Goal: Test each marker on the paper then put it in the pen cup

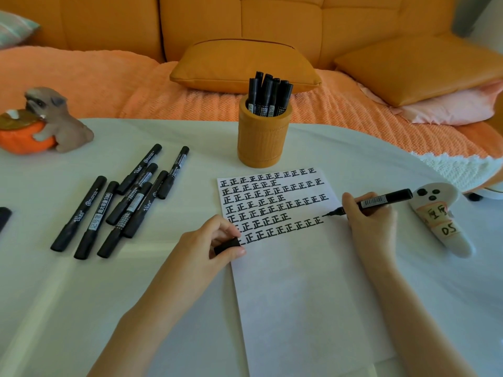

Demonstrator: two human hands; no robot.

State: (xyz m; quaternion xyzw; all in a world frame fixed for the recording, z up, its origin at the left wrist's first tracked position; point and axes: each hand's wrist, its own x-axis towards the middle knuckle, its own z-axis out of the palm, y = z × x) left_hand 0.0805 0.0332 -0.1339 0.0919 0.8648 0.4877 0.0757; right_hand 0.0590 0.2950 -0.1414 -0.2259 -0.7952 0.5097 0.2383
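marker (381,200) in right hand (371,221), tip on paper (299,281)

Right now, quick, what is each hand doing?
Left hand: pinches a small black plastic marker cap.
Right hand: grips an uncapped black marker, tip at the white paper.

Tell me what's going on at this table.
A person is testing a black marker: the right hand holds it uncapped, tip at the end of a row of written characters on the paper. The left hand pinches a black cap at the paper's left edge. Several markers stand in the orange pen cup; loose markers lie to its left.
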